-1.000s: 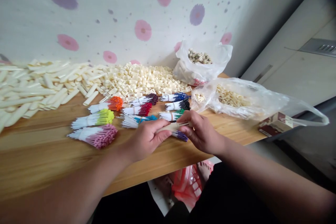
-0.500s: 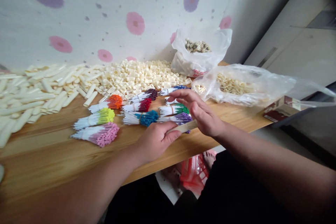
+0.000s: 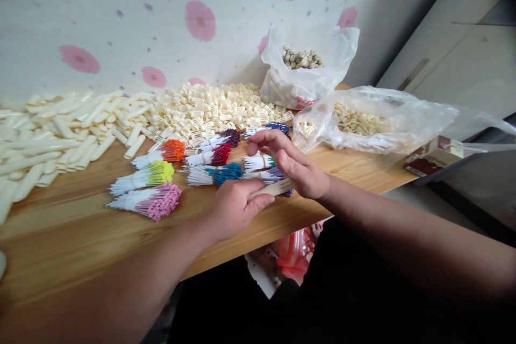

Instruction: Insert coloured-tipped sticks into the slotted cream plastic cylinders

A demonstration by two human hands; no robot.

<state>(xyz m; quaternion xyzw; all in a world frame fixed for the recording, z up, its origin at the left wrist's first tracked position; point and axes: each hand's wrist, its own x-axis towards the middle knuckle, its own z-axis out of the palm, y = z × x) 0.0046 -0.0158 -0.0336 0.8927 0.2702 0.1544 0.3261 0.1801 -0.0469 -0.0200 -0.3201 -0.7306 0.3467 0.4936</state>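
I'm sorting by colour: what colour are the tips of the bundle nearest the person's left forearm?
Pink tips on that bundle, seen best in the head view.

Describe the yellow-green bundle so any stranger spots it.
On the wooden table, find the three leftmost bundles of white stems. The yellow-green bundle is the middle one; its tip colour sets it apart from the orange bundle behind and pink bundle in front.

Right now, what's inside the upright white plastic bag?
The upright white plastic bag holds small, rounded grey-and-cream pieces, visible at its open mouth; whatever lies beneath them is hidden.
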